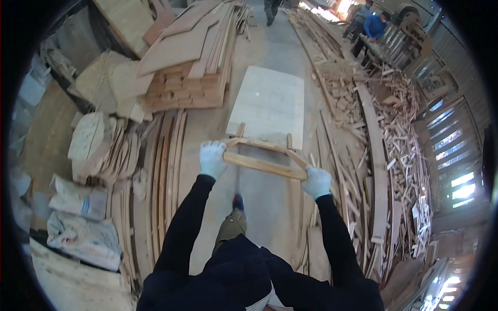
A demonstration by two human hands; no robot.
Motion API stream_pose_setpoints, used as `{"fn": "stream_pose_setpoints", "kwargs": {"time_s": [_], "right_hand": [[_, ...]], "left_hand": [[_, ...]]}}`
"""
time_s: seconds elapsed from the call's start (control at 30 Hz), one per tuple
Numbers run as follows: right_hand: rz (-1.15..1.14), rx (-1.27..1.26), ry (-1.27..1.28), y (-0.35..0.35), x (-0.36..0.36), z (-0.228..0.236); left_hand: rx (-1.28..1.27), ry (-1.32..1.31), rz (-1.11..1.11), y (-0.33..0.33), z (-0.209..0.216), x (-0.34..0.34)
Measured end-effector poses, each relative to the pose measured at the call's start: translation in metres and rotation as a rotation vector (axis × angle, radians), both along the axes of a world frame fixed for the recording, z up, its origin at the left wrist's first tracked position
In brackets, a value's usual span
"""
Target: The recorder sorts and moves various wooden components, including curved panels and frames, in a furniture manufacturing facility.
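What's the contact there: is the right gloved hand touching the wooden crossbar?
Touching. The head view shows the right gloved hand closed on the right end of the wooden crossbar, with no visible gap.

Left hand (212, 159), white glove, closed on left end of wooden frame (264, 167). Right hand (316, 181), same glove, closed on right end. Two short pieces project from the frame's far side. Relative to frame: pale rectangular panel (272, 98) beyond it, stacked planks (181, 90) topped with sheets beyond left, white sacks (83, 238) well left, scrap-wood heap (407, 160) right, co-worker in blue top (374, 26) far beyond right.
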State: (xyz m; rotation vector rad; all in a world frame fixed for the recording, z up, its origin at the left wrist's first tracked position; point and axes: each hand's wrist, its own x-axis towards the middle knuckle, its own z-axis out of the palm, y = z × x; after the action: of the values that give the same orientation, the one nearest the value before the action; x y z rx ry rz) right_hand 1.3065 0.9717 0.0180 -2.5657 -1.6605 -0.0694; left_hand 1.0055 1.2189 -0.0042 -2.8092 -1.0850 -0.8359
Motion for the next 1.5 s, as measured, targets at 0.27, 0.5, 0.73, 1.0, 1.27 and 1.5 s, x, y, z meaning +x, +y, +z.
{"fn": "stream_pose_setpoints", "kwargs": {"time_s": [0.27,0.5,0.73,1.0,1.27,1.5], "right_hand": [[-0.045,-0.078,0.056,0.274,0.234,0.012],[0.067,0.043,-0.033,0.509,0.469,-0.013],[0.026,-0.064,-0.001,0.714,0.72,-0.017],[0.11,-0.038,0.003,0.993,0.954,-0.013],[0.075,-0.068,0.005,1.281,1.173,-0.016],[0.185,0.024,0.005,1.528,1.403,-0.035]], "left_hand": [[-0.089,0.155,0.026,0.265,0.012,0.235],[-0.036,0.096,0.066,0.498,-0.008,0.454],[-0.093,0.104,0.033,0.691,-0.012,0.699],[-0.064,0.406,-0.193,0.998,0.023,0.934],[-0.223,0.337,-0.066,1.267,0.014,1.149],[-0.14,0.24,-0.029,1.493,-0.014,1.357]]}}
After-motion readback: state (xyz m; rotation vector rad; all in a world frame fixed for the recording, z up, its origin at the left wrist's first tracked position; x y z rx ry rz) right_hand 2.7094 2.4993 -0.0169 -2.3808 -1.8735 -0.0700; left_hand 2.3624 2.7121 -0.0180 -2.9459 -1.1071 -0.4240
